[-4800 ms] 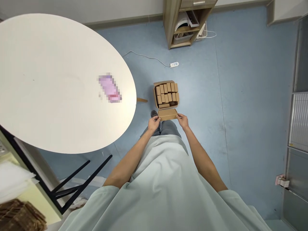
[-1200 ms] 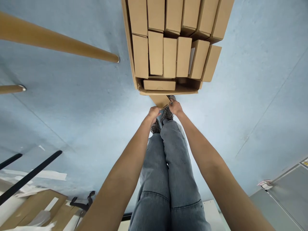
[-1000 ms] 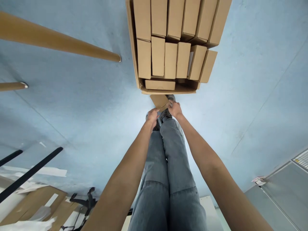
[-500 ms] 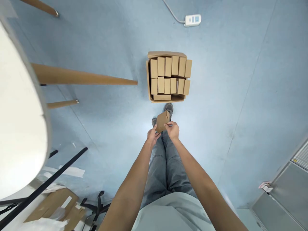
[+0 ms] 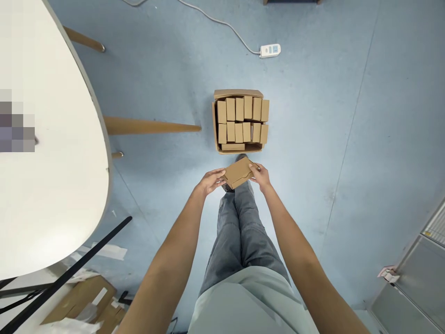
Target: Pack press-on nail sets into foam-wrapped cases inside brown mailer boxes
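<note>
Blue floor point(image 5: 295, 116) fills most of my feed, w/ the white bench point(image 5: 52, 208) at far L, well apart from the work. On the floor ahead of the wearer's legs point(image 5: 239, 236), I've got an open carton point(image 5: 238, 93): two rows of upright small boxes point(image 5: 248, 107), plus one flat-lying box point(image 5: 233, 147) at the near wall, dark gap to its R.

Nearer me is the loose box point(image 5: 237, 171), held up btw carton and wearer, touching neither. I'd call the step in hand a two-handed hold to turn or check the box; lid looks down, w/ a seam & notch along the near face. Can't tell what's inside. IMO the next move calls for an even, light grip at both ends, no squeeze on thin card, & thumbs clear of the seam if the lid's to be worked.

Rel. to the hands: box sits right btw them, angled, R end farther out than L. L hand point(image 5: 210, 180) grips the L end, thumb on top, fingers below. R hand point(image 5: 260, 176) grips the R end, thumb over the top; its fingers are mostly hidden, so can't tell how they wrap.
</note>
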Available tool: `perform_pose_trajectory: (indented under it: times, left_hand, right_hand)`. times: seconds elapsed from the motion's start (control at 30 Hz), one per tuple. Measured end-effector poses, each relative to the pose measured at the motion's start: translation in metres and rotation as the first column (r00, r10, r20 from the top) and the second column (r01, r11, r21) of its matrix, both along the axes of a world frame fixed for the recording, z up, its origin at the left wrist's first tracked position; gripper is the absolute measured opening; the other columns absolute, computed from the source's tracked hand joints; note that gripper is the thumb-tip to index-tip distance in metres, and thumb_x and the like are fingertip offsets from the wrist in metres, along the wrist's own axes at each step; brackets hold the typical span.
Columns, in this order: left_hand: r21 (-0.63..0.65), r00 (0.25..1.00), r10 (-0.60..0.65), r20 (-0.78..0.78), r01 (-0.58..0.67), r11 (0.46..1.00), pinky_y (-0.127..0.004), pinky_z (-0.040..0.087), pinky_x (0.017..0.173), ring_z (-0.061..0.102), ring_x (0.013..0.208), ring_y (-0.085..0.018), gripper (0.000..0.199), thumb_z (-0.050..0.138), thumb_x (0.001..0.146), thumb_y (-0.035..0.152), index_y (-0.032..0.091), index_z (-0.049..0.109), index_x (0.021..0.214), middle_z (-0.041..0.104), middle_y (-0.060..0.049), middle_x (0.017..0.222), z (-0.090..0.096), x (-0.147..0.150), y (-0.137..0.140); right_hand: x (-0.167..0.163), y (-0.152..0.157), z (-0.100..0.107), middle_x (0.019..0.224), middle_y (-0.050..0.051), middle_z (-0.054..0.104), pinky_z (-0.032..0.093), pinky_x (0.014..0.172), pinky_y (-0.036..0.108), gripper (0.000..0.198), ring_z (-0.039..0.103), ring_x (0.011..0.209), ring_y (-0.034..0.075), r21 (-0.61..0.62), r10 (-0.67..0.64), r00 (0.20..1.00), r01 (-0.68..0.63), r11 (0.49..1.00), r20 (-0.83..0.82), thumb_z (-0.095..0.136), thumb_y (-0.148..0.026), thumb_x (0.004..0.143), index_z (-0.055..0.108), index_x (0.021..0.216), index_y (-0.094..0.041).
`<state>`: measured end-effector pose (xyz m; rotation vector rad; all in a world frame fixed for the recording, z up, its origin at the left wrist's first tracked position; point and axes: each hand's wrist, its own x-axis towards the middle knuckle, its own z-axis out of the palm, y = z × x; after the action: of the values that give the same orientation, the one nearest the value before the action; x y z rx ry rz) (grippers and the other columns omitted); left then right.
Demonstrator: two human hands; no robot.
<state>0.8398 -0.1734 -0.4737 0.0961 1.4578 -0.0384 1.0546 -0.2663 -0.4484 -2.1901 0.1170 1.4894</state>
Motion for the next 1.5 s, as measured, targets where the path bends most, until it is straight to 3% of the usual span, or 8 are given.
perform_pose_trajectory:
  times: [0.1,0.23,0.33,0.67,0.8,1.0,1.2,1.5]
  left_hand:
    - [0.022,0.999,-0.033,-0.034,0.034,0.999,-0.041,0.062,0.103,0.076,0.101,-0.021,0.03,0.092,0.084,0.019,0.019,0.076,0.109,0.078,-0.014,0.119,0.0,0.005,0.011]
    - [0.145,0.977,0.01,-0.214,0.022,0.989,-0.041,0.066,0.095,0.075,0.101,-0.022,0.047,0.093,0.085,0.03,0.022,0.07,0.124,0.073,-0.013,0.13,-0.001,0.022,0.011]
    - [0.204,0.981,0.02,-0.192,0.02,0.979,-0.041,0.066,0.094,0.076,0.098,-0.02,0.037,0.09,0.088,0.037,0.021,0.073,0.116,0.074,-0.011,0.126,-0.005,0.034,0.008]
    - [0.292,0.975,-0.081,-0.209,0.141,0.946,-0.031,0.059,0.095,0.072,0.09,-0.013,0.022,0.073,0.095,0.016,0.016,0.075,0.117,0.078,-0.009,0.119,-0.041,0.038,0.026]
    - [0.268,0.975,-0.08,-0.206,0.135,0.954,-0.034,0.058,0.098,0.071,0.094,-0.016,0.028,0.07,0.097,0.013,0.014,0.073,0.124,0.077,-0.012,0.118,-0.052,0.044,0.034]
    - [0.247,0.973,-0.074,-0.217,0.128,0.961,-0.038,0.056,0.103,0.07,0.112,-0.023,0.024,0.074,0.096,0.016,0.017,0.074,0.12,0.074,-0.016,0.135,-0.055,0.056,0.032]
    - [0.193,0.966,-0.118,-0.23,0.164,0.968,-0.038,0.058,0.097,0.073,0.096,-0.021,0.012,0.077,0.089,0.016,0.019,0.074,0.101,0.08,-0.012,0.112,-0.006,0.052,0.018]
    - [0.236,0.968,-0.14,-0.21,0.189,0.953,-0.034,0.059,0.085,0.073,0.077,-0.021,0.018,0.079,0.074,0.007,0.02,0.071,0.084,0.079,-0.007,0.078,0.133,0.023,0.019]
  right_hand:
    - [0.01,0.009,-0.007,0.124,0.006,0.078,0.067,0.078,0.032,0.034,0.076,0.098,0.019,-0.077,-0.145,0.981,0.135,0.988,-0.13,0.078,-0.034,0.092,0.074,0.124,-0.023]
    - [0.004,0.018,-0.017,0.126,0.008,0.077,0.069,0.077,0.031,0.035,0.076,0.105,0.021,-0.102,-0.254,0.967,0.249,0.963,-0.039,0.075,-0.031,0.093,0.073,0.127,-0.021]
    - [-0.004,0.028,-0.033,0.127,0.009,0.077,0.069,0.08,0.03,0.038,0.075,0.111,0.021,-0.114,-0.303,0.953,0.302,0.947,0.001,0.071,-0.032,0.096,0.069,0.132,-0.021]
    - [0.0,0.053,-0.081,0.118,0.008,0.078,0.064,0.089,0.03,0.016,0.076,0.1,0.016,-0.067,-0.094,0.995,0.092,0.993,-0.03,0.064,-0.031,0.103,0.071,0.114,-0.021]
    - [0.003,0.058,-0.094,0.117,0.006,0.078,0.063,0.093,0.029,0.019,0.076,0.09,0.014,-0.066,-0.048,0.995,0.042,0.997,-0.083,0.064,-0.026,0.103,0.072,0.119,-0.021]
    - [-0.003,0.057,-0.096,0.125,0.006,0.078,0.063,0.091,0.025,0.031,0.078,0.098,0.014,-0.049,-0.044,0.994,0.039,0.998,-0.1,0.067,-0.025,0.101,0.07,0.132,-0.023]
    - [-0.003,0.038,-0.04,0.111,0.006,0.081,0.064,0.089,0.029,0.018,0.078,0.083,0.013,-0.09,-0.097,0.985,0.085,0.992,-0.141,0.069,-0.019,0.098,0.073,0.116,-0.019]
    - [0.011,-0.007,0.086,0.095,0.005,0.083,0.063,0.089,0.032,0.008,0.079,0.077,0.017,-0.005,-0.132,0.961,0.135,0.991,-0.242,0.078,-0.018,0.086,0.075,0.092,-0.022]
